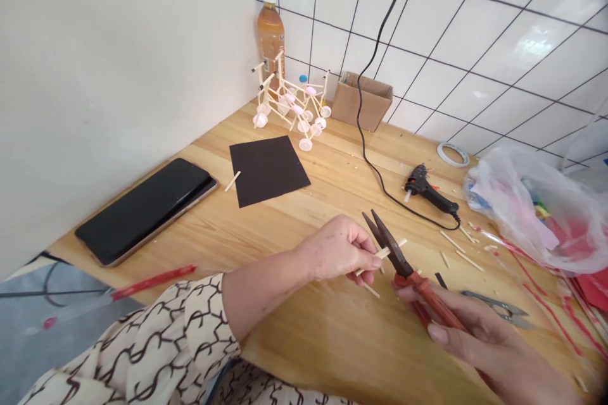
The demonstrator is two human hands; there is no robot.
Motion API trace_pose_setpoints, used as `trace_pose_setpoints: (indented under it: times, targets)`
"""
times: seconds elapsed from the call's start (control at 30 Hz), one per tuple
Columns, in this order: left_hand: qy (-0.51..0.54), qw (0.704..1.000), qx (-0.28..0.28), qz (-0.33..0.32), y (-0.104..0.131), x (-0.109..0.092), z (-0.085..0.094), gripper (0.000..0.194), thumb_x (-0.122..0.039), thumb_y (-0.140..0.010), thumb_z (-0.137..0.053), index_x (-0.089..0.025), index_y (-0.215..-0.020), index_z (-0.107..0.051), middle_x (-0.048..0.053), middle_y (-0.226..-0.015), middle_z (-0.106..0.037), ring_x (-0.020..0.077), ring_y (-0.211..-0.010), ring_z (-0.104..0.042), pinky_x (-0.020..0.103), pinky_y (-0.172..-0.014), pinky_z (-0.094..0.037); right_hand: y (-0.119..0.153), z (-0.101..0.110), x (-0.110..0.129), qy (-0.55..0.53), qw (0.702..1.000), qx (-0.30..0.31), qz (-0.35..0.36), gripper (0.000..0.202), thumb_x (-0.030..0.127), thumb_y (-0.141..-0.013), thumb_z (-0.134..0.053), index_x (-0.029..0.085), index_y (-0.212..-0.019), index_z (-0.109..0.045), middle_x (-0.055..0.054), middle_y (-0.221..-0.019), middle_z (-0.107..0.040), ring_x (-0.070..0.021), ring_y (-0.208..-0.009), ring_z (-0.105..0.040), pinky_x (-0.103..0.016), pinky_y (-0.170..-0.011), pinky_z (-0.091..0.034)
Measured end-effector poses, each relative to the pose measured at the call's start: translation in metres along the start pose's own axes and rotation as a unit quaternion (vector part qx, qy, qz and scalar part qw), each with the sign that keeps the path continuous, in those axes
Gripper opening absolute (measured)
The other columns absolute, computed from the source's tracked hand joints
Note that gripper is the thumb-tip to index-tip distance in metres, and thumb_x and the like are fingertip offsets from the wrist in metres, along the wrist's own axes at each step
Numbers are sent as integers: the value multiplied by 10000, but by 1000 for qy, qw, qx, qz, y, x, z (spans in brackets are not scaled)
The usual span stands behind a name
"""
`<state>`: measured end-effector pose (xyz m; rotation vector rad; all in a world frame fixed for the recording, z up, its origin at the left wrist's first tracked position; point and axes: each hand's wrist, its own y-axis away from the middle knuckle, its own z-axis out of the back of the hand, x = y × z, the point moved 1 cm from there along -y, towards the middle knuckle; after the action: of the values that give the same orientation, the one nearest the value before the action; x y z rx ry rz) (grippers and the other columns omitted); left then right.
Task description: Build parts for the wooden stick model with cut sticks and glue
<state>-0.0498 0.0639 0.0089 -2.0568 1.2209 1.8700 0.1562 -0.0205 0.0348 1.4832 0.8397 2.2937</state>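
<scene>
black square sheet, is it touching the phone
Apart. The head view shows a strip of the wooden table between the phone's right end and the black sheet's left edge.

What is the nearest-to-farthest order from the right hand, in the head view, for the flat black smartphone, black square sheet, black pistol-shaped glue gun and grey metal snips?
1. Grey metal snips, just beside the right hand.
2. Black pistol-shaped glue gun, beyond, toward the tiled wall.
3. Black square sheet, left of centre.
4. Flat black smartphone, far left.
</scene>
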Motion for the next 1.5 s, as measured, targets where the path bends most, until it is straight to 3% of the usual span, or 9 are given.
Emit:
trace_pose_setpoints:
  times: [0.3, 0.57, 0.67, 0.77, 0.9, 1.0, 1.2, 1.5]
  targets:
    - [4, 1000, 4, 9, -1, 1, 0, 138, -112, -679, -617, -106, -546, -580, -15, -457, -563, 71, -418, -519, 212, -486, -455, -1, -3, 4, 18, 1000, 14, 19, 370, 489, -678, -651, 239, -948, -687, -83, -1171, -617, -317, -1152, -480, -435, -964, -378]
    - [18, 999, 10, 26, -4, 4, -2, 131, -99, -673, -622, -102, -546, -589, -20, -428, -552, 74, -399, -514, 211, -465, -449, -1, -6, 6, 87, 995, 13, 51, 233, 445, -716, -601, 220, -763, -635, -32, -842, -626, -246, -880, -559, -331, -772, -457]
    - [26, 999, 1, 41, -6, 5, -4, 144, -82, -670, -620, -100, -532, -583, -24, -405, -538, 73, -383, -506, 208, -455, -443, -3, -7, 6, 94, 994, 28, 46, 208, 395, -722, -584, 226, -838, -620, -34, -856, -626, -232, -823, -572, -303, -681, -472]
    - [30, 998, 1, 50, -7, 7, -5, 146, -79, -668, -617, -103, -529, -582, -25, -394, -535, 72, -365, -496, 207, -442, -432, -2, -9, 6, 73, 997, 12, 29, 323, 364, -684, -596, 256, -989, -593, -49, -925, -637, -260, -878, -585, -303, -640, -486]
    - [35, 998, 8, 56, -9, 10, -4, 163, -83, -658, -617, -107, -505, -568, -22, -388, -534, 72, -357, -490, 205, -436, -425, 0, -10, 1, 19, 1000, -12, 9, 497, 344, -633, -616, 283, -1120, -546, -52, -1022, -639, -278, -965, -585, -342, -782, -481]
    - [36, 997, 22, 62, -10, 14, -5, 159, -110, -648, -628, -109, -501, -570, -21, -393, -540, 72, -361, -495, 208, -443, -431, 0, -5, -6, 6, 1000, 22, 7, 501, 335, -599, -634, 252, -1090, -589, -67, -999, -645, -294, -998, -574, -352, -832, -456]
    - [53, 995, 28, 80, -11, 19, -9, 134, -118, -625, -641, -112, -511, -569, -19, -401, -551, 82, -362, -503, 221, -447, -441, 1, -3, -9, 5, 994, 103, -42, 378, 327, -657, -573, 245, -1024, -612, -62, -903, -617, -243, -821, -564, -266, -553, -451]
    - [42, 994, 31, 98, -10, 19, -10, 147, -118, -627, -631, -114, -499, -558, -19, -399, -553, 78, -355, -498, 214, -434, -438, 5, -14, -5, -25, 993, 109, -46, 252, 215, -573, -522, 221, -811, -606, -33, -778, -553, -195, -720, -511, -218, -485, -408]
